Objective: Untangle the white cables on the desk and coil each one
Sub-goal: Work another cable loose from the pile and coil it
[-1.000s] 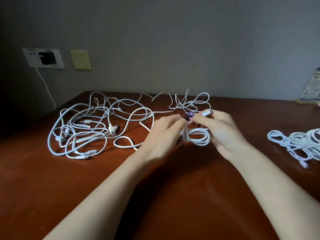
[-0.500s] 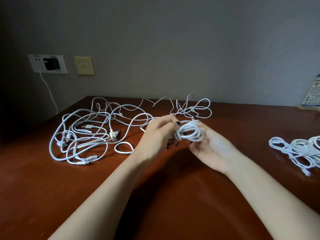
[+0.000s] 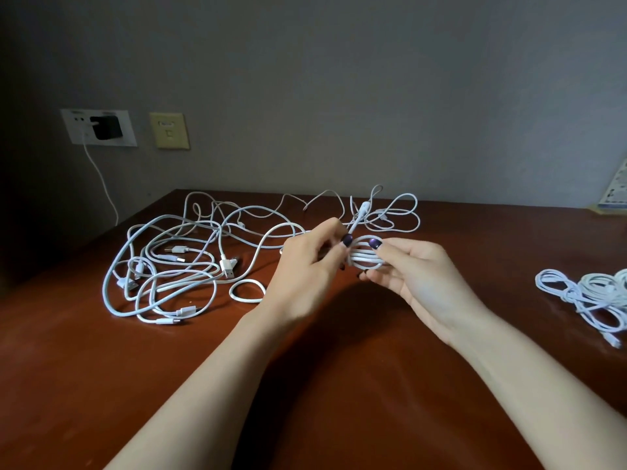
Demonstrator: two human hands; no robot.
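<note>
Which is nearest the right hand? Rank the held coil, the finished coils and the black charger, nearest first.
1. The held coil, gripped in the right hand.
2. The finished coils, lying far right.
3. The black charger, plugged in, far left.

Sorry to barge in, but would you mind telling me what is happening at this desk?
A person is coiling a white cable with bare hands. The right hand holds the small coil above the desk, thumb on top, while the left hand pinches its loose end beside it. A tangle of white cables lies on the desk to the left, not yet sorted. A pile of coiled cables sits at the far right.
</note>
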